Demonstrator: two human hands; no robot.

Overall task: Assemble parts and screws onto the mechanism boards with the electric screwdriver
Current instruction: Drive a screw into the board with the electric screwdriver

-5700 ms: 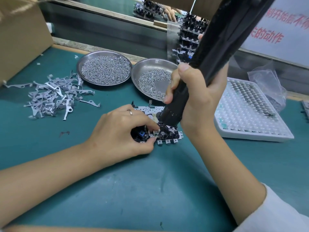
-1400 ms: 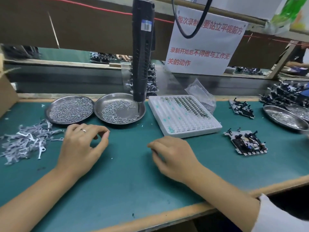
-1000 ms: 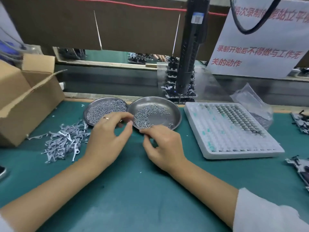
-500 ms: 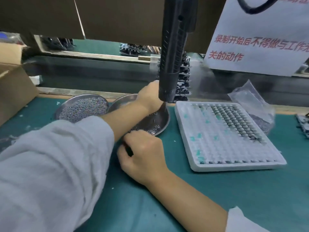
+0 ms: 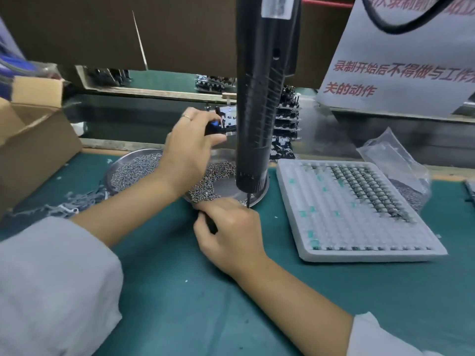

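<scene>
Green bench mat: behind the screw dish, left hand grips a light, rigid mechanism board by its edge; at the dish's near rim, right hand pinches, contents unclear.

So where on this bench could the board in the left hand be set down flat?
Bare green mat lies between the two forearms, and right of the right hand, in front of the white compartment tray. Farther back is crowded: two round steel dishes of screws, the hanging black electric screwdriver.
</scene>
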